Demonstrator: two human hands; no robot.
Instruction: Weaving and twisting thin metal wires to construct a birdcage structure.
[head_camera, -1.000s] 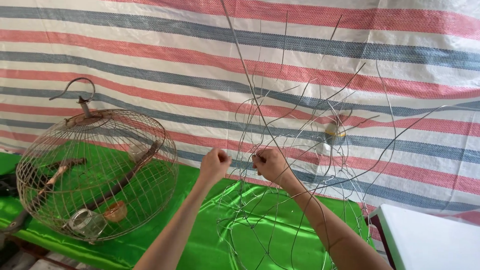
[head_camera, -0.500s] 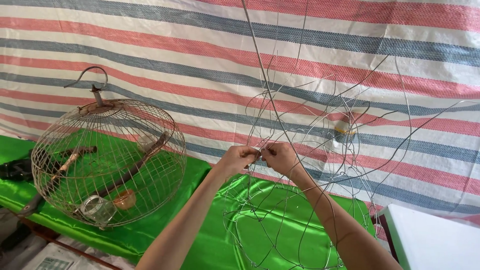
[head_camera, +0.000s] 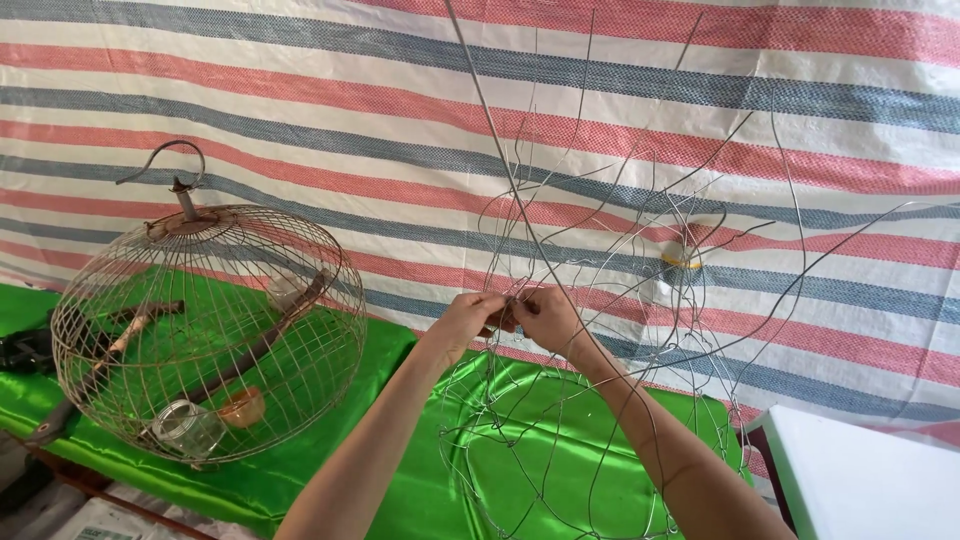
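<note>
Half-woven wire cage frame (head_camera: 600, 440): lower mesh done, upper wires loose. Left hand (head_camera: 468, 318), right hand (head_camera: 545, 315) fingers pinch one joint. Finished cage (head_camera: 200, 330) on worktop (head_camera: 300, 480).

A striped tarp (head_camera: 300, 90) hung as the back wall; shiny green cloth (head_camera: 560, 420) covered the table in daylight.

Bright, even daylight fills the view, with shadows soft and faint. Glare streaks the green satin cloth (head_camera: 300, 470) (sharpest along its folds). Focus is crisp; thin wires blur slightly.
</note>
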